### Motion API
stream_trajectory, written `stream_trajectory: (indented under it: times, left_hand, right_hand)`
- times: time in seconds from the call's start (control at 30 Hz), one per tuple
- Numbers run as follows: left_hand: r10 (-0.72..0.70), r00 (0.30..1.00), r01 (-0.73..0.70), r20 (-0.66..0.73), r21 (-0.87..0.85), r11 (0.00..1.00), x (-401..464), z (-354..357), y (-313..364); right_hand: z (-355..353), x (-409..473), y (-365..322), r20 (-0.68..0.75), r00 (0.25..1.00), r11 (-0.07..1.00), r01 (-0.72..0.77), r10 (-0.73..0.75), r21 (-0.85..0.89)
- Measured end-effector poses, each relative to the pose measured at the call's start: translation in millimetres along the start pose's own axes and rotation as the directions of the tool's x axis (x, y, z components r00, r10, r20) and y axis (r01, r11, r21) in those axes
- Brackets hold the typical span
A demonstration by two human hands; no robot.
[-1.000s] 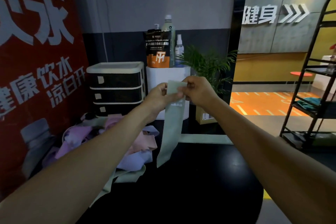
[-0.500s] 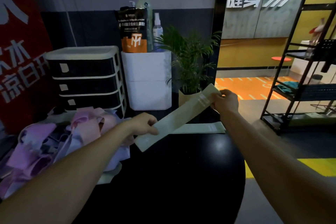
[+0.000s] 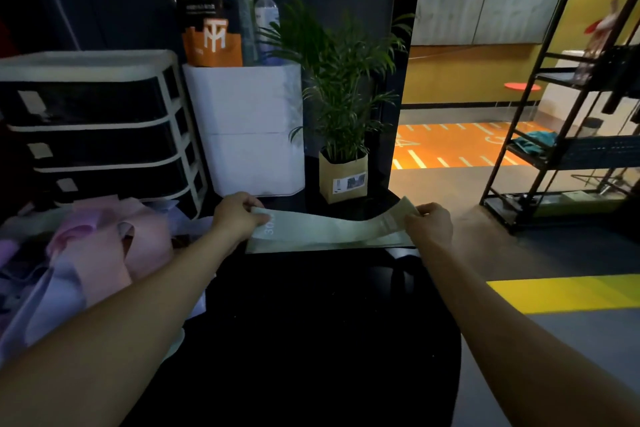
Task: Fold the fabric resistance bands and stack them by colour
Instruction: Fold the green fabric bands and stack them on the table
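1. The left hand [image 3: 239, 218] pinches one end of a pale green band [image 3: 329, 229], thumb and fingers closed on the cloth; the right hand [image 3: 427, 224] pinches the other end the same way.
2. The band hangs just above the far edge of the black table [image 3: 311, 322], in front of the potted plant [image 3: 343, 114]. Directly under it, also in front of the plant, lies a second green band [image 3: 325, 247] flat on the table.
3. The held band's long axis runs left to right across the view, its right end a little higher and nearer the plant than its left end. The printed end faces up by the left hand.
4. To do this step well, lower both ends together so the band lands square on the one beneath, edges matched.
5. Keep light tension between the hands; slack would let the middle sag and wrinkle.
6. The pink and lilac heap [image 3: 86, 253], left of the plant, looks unsorted, so much of the task remains.
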State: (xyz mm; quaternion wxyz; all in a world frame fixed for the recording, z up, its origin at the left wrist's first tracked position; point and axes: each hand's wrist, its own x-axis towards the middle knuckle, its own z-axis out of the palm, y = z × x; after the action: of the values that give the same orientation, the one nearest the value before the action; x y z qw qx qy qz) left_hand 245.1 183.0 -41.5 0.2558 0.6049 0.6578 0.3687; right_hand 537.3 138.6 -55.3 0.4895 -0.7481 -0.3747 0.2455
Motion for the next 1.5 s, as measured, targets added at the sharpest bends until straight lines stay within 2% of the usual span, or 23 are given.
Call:
stream_trajectory:
  times: [0.23, 0.37, 0.5, 0.63, 0.73, 0.83, 0.9, 1.1, 1.5]
  left_hand:
    - [-0.012, 0.998, 0.014, -0.062, 0.032, 0.999, 7.5, 20.0, -19.0]
    - [-0.012, 0.999, 0.014, -0.039, 0.046, 0.999, 5.0, 22.5, -28.0]
    - [-0.009, 1.000, 0.009, -0.029, -0.016, 1.000, -5.8, 23.8, -30.1]
    - [0.026, 0.995, -0.028, -0.096, -0.012, 1.000, -25.5, 26.5, -32.7]
    - [0.076, 0.993, -0.074, -0.095, 0.034, 0.997, -39.1, 28.4, -37.1]
    - [0.116, 0.992, -0.112, -0.050, 0.067, 0.991, -49.1, 30.5, -42.0]
    - [0.126, 0.991, -0.122, -0.052, 0.080, 0.989, -51.7, 31.5, -43.8]
    - [0.148, 0.987, -0.140, -0.056, 0.120, 0.983, -53.9, 37.2, -46.4]
    - [0.117, 0.990, -0.107, -0.076, 0.124, 0.986, -54.5, 38.9, -45.6]
  right_hand:
    - [12.7, 5.2, 19.2, -0.016, 0.989, 0.971, 0.141, -0.146, -0.194]
    - [18.2, 5.2, 29.6, -0.024, 0.984, 0.960, 0.166, -0.176, -0.225]
    - [22.3, 6.6, 35.1, -0.036, 0.978, 0.949, 0.188, -0.203, -0.254]
    - [26.5, -6.6, 34.2, -0.067, 0.958, 0.887, 0.231, -0.280, -0.401]
    - [33.4, -29.2, 23.2, 0.082, 0.924, 0.818, 0.370, -0.374, -0.441]
    - [44.3, -50.3, 20.6, 0.326, 0.834, 0.711, 0.551, -0.445, -0.438]
    - [46.3, -55.6, 22.5, 0.404, 0.786, 0.650, 0.616, -0.468, -0.445]
    - [45.1, -56.0, 21.8, 0.481, 0.753, 0.597, 0.653, -0.448, -0.466]
    - [45.2, -54.5, 24.1, 0.471, 0.752, 0.596, 0.656, -0.462, -0.462]
